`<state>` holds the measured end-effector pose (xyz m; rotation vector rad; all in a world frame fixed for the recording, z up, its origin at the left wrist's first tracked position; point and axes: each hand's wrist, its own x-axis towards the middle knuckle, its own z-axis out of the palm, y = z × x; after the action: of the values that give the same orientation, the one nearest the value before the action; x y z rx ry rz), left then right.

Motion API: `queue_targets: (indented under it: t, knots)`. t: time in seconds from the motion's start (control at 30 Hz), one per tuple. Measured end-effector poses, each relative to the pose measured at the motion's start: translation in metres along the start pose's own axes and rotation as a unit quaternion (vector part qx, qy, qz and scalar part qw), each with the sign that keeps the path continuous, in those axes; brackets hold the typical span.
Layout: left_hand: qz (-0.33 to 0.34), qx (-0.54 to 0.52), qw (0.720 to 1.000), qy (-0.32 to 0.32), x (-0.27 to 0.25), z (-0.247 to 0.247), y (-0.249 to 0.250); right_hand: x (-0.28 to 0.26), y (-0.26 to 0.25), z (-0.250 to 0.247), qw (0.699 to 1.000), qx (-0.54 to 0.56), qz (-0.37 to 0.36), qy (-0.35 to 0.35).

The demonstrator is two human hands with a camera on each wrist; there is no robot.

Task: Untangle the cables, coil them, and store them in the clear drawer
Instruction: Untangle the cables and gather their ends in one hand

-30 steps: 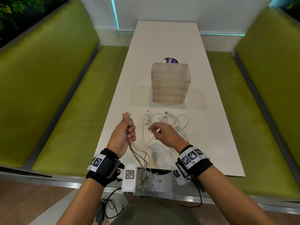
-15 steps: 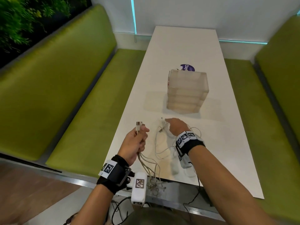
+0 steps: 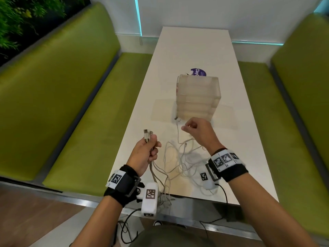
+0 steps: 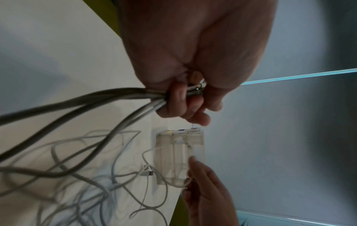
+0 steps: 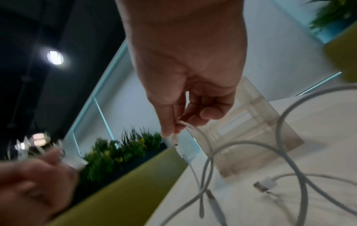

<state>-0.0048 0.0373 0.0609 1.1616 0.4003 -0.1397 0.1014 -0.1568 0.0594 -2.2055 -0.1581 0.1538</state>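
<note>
The left hand [image 3: 145, 154] is closed like a fist around a bunch of white cable ends [image 3: 147, 134], and their plugs stick up out of the top of the fist. I think it holds them up so the ends that are already found stay together and do not slip back into the mess. From the bottom of the fist the cords hang down and run off the near edge of the white surface [image 3: 194, 50]. The right hand [image 3: 199, 131] is lifted a little above the surface, just in front of the clear drawer unit [image 3: 198, 97]. Its thumb and fingers [image 5: 193, 120] pinch one thin white cable [image 5: 204, 143] close to its plug, and the rest of that cord loops down to the pile. It looks like this hand is pulling one cord up and away so it can come free from the others. The tangle of cables [image 3: 185, 157] lies loose on the surface between the two hands, and a spare plug [image 5: 263, 185] rests flat there. The drawer unit is see-through plastic with a few drawers stacked one on top of another. They all look pushed in, and I cannot see any cable inside them, though the plastic is cloudy and it is hard to be sure. So no cord is coiled or put away yet, and the job is still at the untangling part. A purple sticker [image 3: 199, 73] peeks out from behind the drawer unit.
</note>
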Motion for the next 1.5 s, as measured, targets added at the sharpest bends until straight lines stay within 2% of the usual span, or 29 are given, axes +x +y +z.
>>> queue_targets:
  t: [0.07, 0.13, 0.37, 0.5, 0.6, 0.7, 0.77, 0.83, 0.9, 0.97, 1.1, 1.23, 1.37, 1.43, 1.5]
  knots:
    - [0.003, -0.021, 1.0, 0.003, 0.002, 0.006, -0.003, -0.022, -0.013, -0.005, 0.995, 0.095, -0.013, -0.006]
    - [0.002, -0.053, 0.999, -0.003, 0.003, 0.012, -0.004, -0.045, -0.022, 0.002, 0.985, 0.161, -0.03, -0.056]
    - [0.003, -0.073, 0.997, -0.039, 0.001, 0.026, -0.007, -0.08, -0.022, 0.032, 0.969, 0.206, -0.061, -0.122]
    - [0.015, -0.07, 0.994, -0.078, -0.001, 0.023, -0.009, -0.083, -0.024, 0.036, 0.976, 0.182, -0.059, -0.109]
    - [0.014, -0.075, 0.995, -0.065, -0.003, 0.021, -0.008, -0.083, -0.026, 0.037, 0.976, 0.173, -0.059, -0.122]
    - [0.024, -0.08, 0.996, -0.031, -0.004, 0.021, -0.008, -0.082, -0.03, 0.035, 0.972, 0.156, -0.048, -0.172]
    - [0.043, -0.082, 0.996, 0.003, -0.003, 0.019, -0.008, -0.08, -0.03, 0.034, 0.972, 0.075, -0.05, -0.218]
    - [0.06, -0.096, 0.993, 0.029, -0.002, 0.016, -0.007, -0.079, -0.028, 0.034, 0.959, -0.013, -0.058, -0.277]
    - [0.07, -0.119, 0.989, 0.044, -0.002, 0.016, -0.007, -0.079, -0.024, 0.035, 0.951, -0.046, -0.056, -0.3]
    - [0.077, -0.136, 0.986, 0.053, -0.002, 0.016, -0.008, -0.076, -0.018, 0.035, 0.954, -0.073, -0.038, -0.287]
    - [0.094, -0.151, 0.982, 0.067, -0.002, 0.01, -0.006, -0.057, 0.009, 0.03, 0.945, -0.212, 0.0, -0.248]
    - [0.099, -0.189, 0.976, 0.039, -0.006, 0.009, -0.003, -0.04, 0.026, 0.02, 0.962, -0.243, -0.005, -0.125]
    - [0.111, -0.193, 0.975, 0.012, -0.011, 0.015, 0.001, -0.025, 0.025, 0.011, 0.964, -0.254, -0.021, -0.072]
    - [0.129, -0.197, 0.972, 0.018, -0.012, 0.012, 0.004, -0.019, 0.027, 0.005, 0.956, -0.286, -0.029, -0.059]
    - [0.146, -0.224, 0.963, 0.03, -0.01, 0.001, 0.012, -0.014, 0.035, -0.006, 0.942, -0.331, -0.005, -0.055]
